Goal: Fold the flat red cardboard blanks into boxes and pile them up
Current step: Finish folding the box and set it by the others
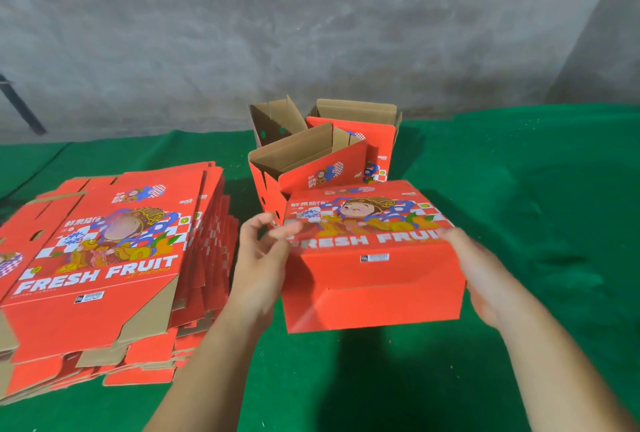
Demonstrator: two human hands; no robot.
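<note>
Forearms reach in from the bottom edge toward a folded box (372, 258) held between two hands over the green cloth (519, 189). At far left lies the stack of flat blanks (104, 258), printed faces up, "FRESH FRUIT" lettering toward the person — probably parked there so the next sheet is an easy reach. Next comes the left hand (263, 251), fingers loosely spread and only lightly curled, their tips touching the box's left end; whether it truly grips is hard to tell, as motion blurs it. The box sits with its long axis running left to right, its printed panel tilted up and away, a plain red panel facing the person. Behind it stand three finished boxes (311, 161), open tops up and crowded together — the pile it seems bound for. On the right, the right hand (474, 265) presses the box's right end, fingers fairly straight, blurred too.
</note>
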